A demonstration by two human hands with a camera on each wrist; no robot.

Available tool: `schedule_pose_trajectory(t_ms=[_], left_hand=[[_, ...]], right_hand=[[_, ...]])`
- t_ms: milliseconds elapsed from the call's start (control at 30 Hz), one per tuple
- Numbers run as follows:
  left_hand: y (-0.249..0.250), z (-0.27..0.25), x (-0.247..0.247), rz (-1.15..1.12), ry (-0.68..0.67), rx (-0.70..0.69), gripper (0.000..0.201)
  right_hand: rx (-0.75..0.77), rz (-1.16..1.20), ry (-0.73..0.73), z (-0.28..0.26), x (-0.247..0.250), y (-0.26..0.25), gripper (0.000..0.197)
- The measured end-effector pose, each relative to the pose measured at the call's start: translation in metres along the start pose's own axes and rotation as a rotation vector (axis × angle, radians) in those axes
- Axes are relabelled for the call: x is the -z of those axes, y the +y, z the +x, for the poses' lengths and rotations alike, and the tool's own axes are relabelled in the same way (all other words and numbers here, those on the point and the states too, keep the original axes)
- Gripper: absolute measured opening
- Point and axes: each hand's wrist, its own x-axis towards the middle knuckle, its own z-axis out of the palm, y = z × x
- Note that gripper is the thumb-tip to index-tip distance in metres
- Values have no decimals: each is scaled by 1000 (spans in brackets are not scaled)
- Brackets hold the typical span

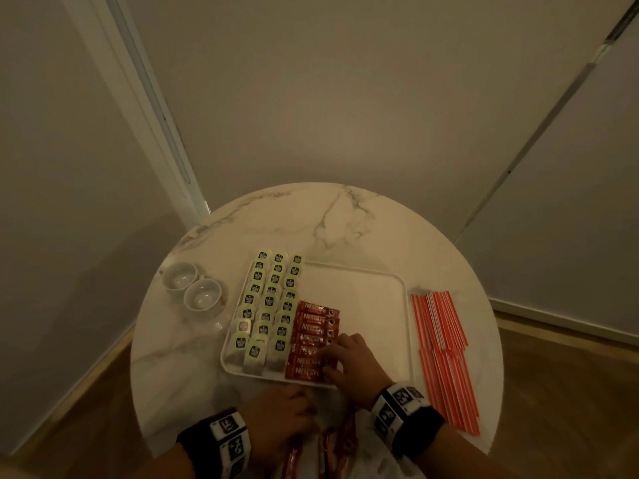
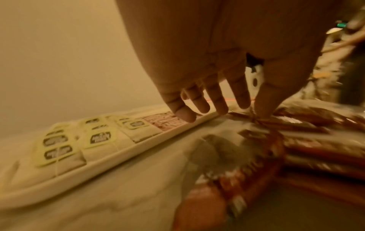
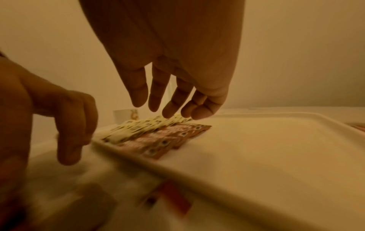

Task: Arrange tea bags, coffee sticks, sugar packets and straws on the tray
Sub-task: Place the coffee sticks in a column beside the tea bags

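Right hand (image 1: 349,361) fingers spread over light, slippery red foil coffee sticks (image 1: 316,338); left hand (image 1: 280,416) pinches a loose stick's end.

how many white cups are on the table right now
2. One cup sits at the table's left side, left of the tray; the second cup touches it, nearer the person. None seem hidden.

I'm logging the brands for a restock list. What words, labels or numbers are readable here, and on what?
"NESCAFE": white print on the red coffee sticks lined up on the tray.
Tea bags: dark logo on each pale green tag, lettering too small and blurred to read.
Wristbands: black-and-white marker patterns, no readable words.
Straws and cups: no readable text.
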Motion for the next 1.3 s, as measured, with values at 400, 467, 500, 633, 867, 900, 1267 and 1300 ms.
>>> schedule_pose_trajectory(t_ms=[400,467,500,633,867,900,1267,1300], left_hand=[[25,-22,-42,160,34,68,45],[22,-21,-44,288,1,-50,46],[18,-20,-46,323,-22,-51,46],[21,-20,-58,205,24,135,12],[17,-17,7,-313,277,209,28],[13,-16,15,-519,325,274,25],[3,-12,84,-1914,384,344,25],[4,-12,85,-1931,393,346,25]], right_hand=[[-28,0,144,-38,-25,-15,30],[-35,-2,162,-40,-24,-18,30],[-38,-3,169,-40,-24,-20,30],[-51,1,181,-43,-23,-26,30],[-141,204,172,-49,-3,-37,20],[-168,310,173,-49,4,-40,19],[62,828,132,-41,63,-73,44],[61,769,140,-40,66,-73,35]])
